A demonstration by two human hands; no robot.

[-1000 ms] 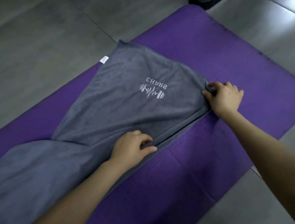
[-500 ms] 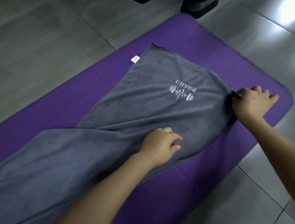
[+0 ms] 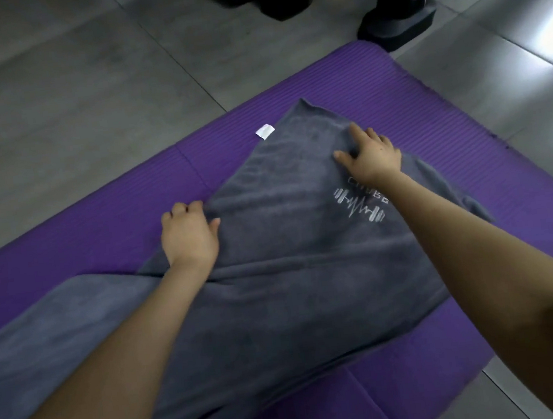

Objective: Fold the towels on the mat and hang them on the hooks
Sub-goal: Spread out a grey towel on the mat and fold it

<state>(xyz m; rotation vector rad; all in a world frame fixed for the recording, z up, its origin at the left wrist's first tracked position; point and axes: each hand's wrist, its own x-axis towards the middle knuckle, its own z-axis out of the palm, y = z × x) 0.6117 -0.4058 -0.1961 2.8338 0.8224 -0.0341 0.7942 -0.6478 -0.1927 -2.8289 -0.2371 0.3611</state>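
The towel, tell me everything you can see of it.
The towel is dark grey, soft-looking cloth, lying rumpled and partly doubled over on the purple mat. It has a white logo and a white label at its far edge. The left hand grips that edge; the right hand presses flat near the far corner.

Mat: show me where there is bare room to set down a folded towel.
Bare mat lies left of the towel up to the floor, at the right end past the towel, and in a near strip. The middle is crowded: towel, left hand, right hand.
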